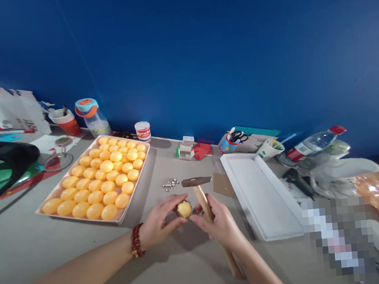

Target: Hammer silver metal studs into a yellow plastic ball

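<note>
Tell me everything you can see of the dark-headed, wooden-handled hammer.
The hammer has a dark brown, metal-looking head set crosswise on a pale wooden handle. It slants, head away from the wearer, handle end nearer and rightward. The person's bare right hand holds the handle below the head, hiding its middle. Whether the handle's near end touches the smooth grey tabletop cannot be told.

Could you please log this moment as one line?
left hand: holds round piece; right hand: holds hammer; table: metal beads, white tray
</note>
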The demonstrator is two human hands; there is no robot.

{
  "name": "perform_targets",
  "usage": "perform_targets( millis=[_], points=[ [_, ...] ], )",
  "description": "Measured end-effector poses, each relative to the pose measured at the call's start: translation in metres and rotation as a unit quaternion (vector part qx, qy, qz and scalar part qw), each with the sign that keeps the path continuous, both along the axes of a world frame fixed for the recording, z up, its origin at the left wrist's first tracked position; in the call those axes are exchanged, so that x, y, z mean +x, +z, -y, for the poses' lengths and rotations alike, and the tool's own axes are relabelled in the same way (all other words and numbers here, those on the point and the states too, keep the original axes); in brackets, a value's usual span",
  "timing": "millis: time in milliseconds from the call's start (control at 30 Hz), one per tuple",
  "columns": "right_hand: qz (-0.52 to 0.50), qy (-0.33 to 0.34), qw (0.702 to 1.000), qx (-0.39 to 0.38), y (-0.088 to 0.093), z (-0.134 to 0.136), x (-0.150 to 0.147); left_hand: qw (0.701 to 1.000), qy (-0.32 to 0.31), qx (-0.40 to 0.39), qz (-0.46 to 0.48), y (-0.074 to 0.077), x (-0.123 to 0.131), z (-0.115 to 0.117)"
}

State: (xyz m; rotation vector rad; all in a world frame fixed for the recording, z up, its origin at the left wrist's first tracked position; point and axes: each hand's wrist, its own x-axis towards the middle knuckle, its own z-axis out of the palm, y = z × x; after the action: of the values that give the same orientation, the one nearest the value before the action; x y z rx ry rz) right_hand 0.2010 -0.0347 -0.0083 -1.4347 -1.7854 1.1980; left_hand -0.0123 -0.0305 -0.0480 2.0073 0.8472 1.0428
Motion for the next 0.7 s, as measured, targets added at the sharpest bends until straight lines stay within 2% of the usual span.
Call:
perform_targets(
  millis=[167,400,567,700],
  points=[
    [-0.079,0.014,0.995,-0.064,-0.004,0.0,-0.003,0.999,-0.033,0.007,-0.009,0.001,0.001,0.004],
    [-0.208,0.027,0.968,-0.141,-0.011,0.001,-0.01,0.998,-0.019,-0.029,0.046,0.008,0.004,0.004],
    [-0.235,0.018,0.956,-0.175,-0.014,0.002,-0.012,0.999,-0.007,-0.017,0.026,0.011,0.001,0.003],
    [-0.223,0.019,0.961,-0.163,-0.012,0.002,-0.011,1.0,-0.005,-0.013,0.013,0.012,0.0,0.003]
  ],
)
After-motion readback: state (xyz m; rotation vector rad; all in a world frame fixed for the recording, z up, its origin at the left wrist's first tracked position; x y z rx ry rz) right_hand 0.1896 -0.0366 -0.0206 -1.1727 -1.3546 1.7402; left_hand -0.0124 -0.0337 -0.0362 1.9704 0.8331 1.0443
